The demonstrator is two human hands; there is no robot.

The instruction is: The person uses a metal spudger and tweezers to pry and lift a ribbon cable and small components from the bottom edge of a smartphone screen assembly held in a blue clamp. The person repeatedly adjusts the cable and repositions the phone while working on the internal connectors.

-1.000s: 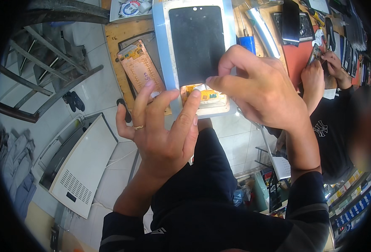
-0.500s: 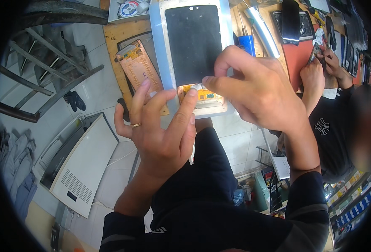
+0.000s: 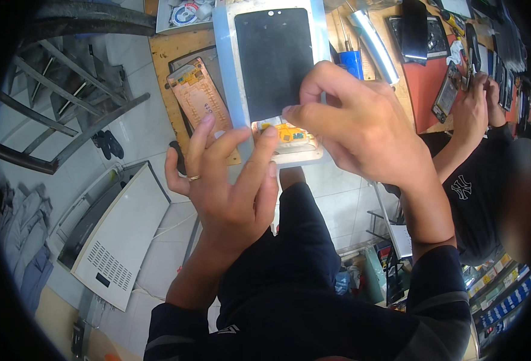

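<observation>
Dark glass fills the upper middle of the head view: a flat, black, rectangular screen panel with a small round opening at its far end. It lies within a white-rimmed, light-blue-bordered flat holder, its long axis running almost straight away from the person. Across its near end, toward the body, sits a thin orange flexible circuit strip with small components on it, its length roughly crosswise to the panel.

The left hand comes in from the lower left with its fingers spread apart; its index fingertip rests at the strip's left end, and the thumb is below it, apart from the strip. The right hand comes from the right, one fingertip at the panel's near edge, just above the strip. Its other fingers curl close, and whether they pinch anything cannot be told. The left hand is thus nearer the strip's left end, the right hand nearer the panel's edge.

Left of the holder, a copper-coloured rectangular phone frame lies tilted on the pale wooden bench; right of it is a blue-handled slim tool.
</observation>
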